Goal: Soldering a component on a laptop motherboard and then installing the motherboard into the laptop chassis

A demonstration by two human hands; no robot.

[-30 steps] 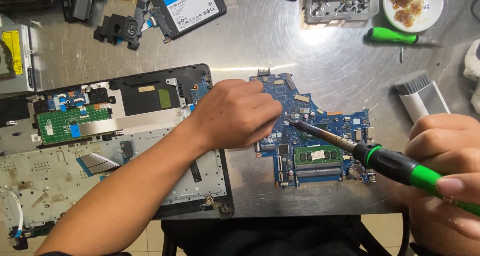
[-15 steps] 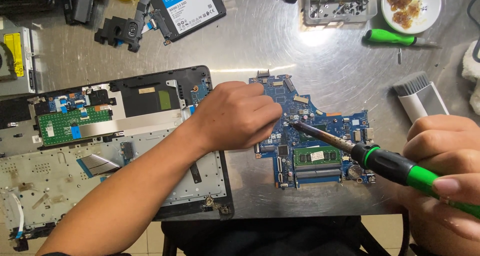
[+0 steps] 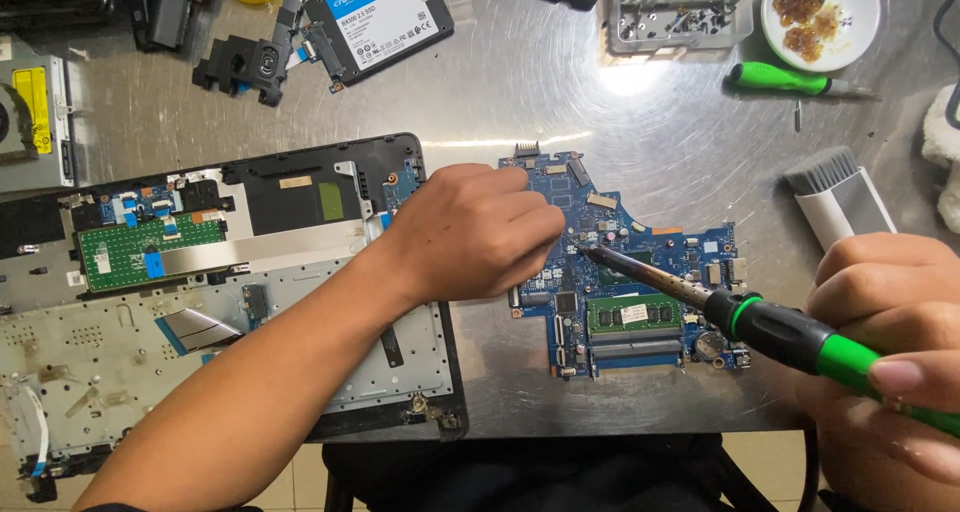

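1. Surface (image 3: 560, 82) of scratched grey metal carries everything in view.
2. Laptop base (image 3: 200, 302), opened and stripped, lies on the left half of it; a green touchpad board (image 3: 130, 250) sits in its upper part.
3. Blue motherboard (image 3: 640, 272) lies flat just right of the laptop base, near the front edge; a green memory module (image 3: 633, 315) sits in its lower part.
4. Left hand (image 3: 470, 232) reaches across the base and rests on the motherboard's left side, fingers curled together and pressed down on the board; whether they pinch anything I cannot tell.
5. Right hand (image 3: 890, 362) at the right edge is closed around the black and green handle of a soldering iron (image 3: 790, 337); its tip touches the board just beside the left fingertips.
6. Solid-state drive (image 3: 378, 20) lies at the top, well apart from both hands; a grey tray of screwdriver bits (image 3: 680, 2) sits right of it.
7. White dish (image 3: 822, 7) holding amber lumps, a green-handled screwdriver (image 3: 785, 79) and a grey and white brush (image 3: 835, 192) lie at the upper right.
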